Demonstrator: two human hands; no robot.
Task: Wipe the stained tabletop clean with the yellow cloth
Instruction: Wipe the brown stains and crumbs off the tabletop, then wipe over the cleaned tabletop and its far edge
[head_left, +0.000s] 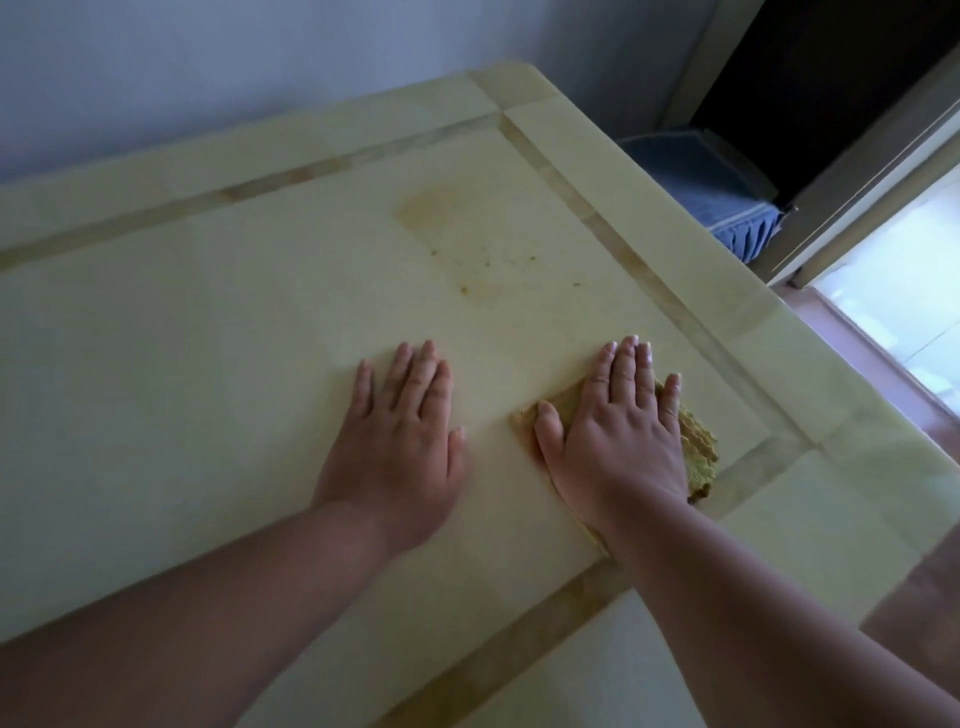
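The pale yellow-green tabletop (208, 364) fills most of the head view. A brownish stain (467, 244) with small specks lies on it, beyond both hands. My right hand (618, 431) lies flat, fingers spread, pressing down on the yellow cloth (698, 447), which shows only at its edges around the palm. My left hand (402, 441) rests flat on the bare table to the left of the cloth, holding nothing.
Darker inlaid strips (649, 280) frame the tabletop near its edges. A wall runs behind the table. A blue fabric seat (711, 192) stands beyond the table's right edge, next to a dark doorway and a bright floor area (904, 291).
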